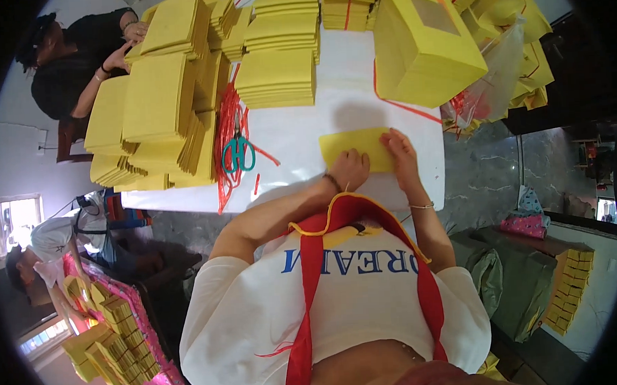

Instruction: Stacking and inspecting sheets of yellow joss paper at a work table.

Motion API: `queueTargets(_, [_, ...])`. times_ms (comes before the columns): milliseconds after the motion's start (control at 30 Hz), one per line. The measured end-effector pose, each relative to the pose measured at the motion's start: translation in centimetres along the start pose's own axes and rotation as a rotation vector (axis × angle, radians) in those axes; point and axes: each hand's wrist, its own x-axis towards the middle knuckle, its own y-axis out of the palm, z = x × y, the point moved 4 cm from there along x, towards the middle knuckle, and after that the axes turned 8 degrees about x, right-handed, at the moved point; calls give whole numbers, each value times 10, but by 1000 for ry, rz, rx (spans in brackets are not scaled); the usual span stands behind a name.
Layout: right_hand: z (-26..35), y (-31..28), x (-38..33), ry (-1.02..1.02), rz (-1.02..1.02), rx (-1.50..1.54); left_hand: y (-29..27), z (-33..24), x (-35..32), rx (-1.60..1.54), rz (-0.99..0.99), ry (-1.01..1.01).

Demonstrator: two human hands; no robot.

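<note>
A flat rectangular piece of yellow paper [336, 144] lies at the near edge of the white table, right of centre. My left hand [349, 169] has its fingers curled onto the paper's lower middle. At its right end, my right hand [401, 155] grips the edge between thumb and fingers. Whether the paper is one sheet or several layers, I cannot tell. To the left of my hands, teal-handled scissors [238, 154] rest on a bundle of red plastic strips [227, 120].
Tall stacks of yellow paper [154, 96] crowd the table's left side, with a large yellow block [420, 64] at the far right. Beside it hangs a clear plastic bag [496, 74]. One person [76, 65] handles stacks at the far left; another [59, 244] works at a pink-covered table [160, 336].
</note>
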Motion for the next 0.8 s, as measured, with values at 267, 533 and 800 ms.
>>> queueTargets(267, [18,54,-18,-86,19,-240,-42,80,-43,-52,-429,-21])
queueTargets(533, [-38,128,9,-445,426,-827,-8,158,-103,32,-240,-155])
queueTargets(800, [-48,140,21,-711,436,-1199,-11,153,-96,41,-173,-190])
